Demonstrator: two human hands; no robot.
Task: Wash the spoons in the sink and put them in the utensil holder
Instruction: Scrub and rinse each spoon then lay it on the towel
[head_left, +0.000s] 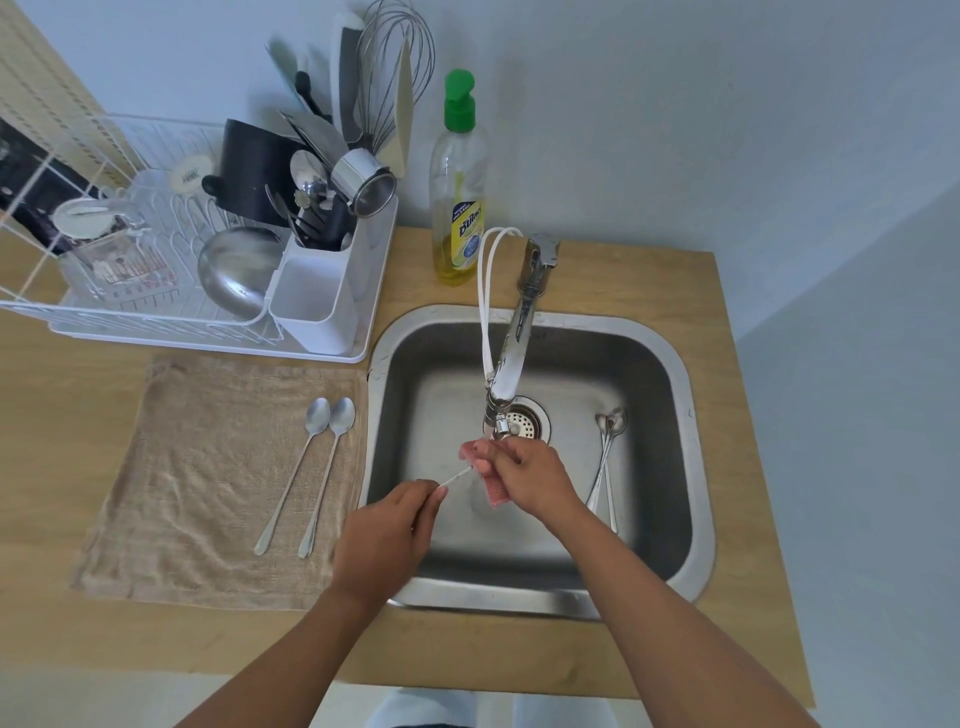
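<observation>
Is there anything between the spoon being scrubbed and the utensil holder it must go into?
Nothing visible blocks the way. The spoon is over the sink; the utensil holder stands up-left on the rack, its front compartment open, its rear one crowded with utensils.

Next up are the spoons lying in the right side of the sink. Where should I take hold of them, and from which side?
Grip the spoons by their handles, near the end closest to you, coming from above. Their bowls point toward the back of the sink and the thin handles lie bunched together on the sink floor, so a pinch there probably lifts them together.
</observation>
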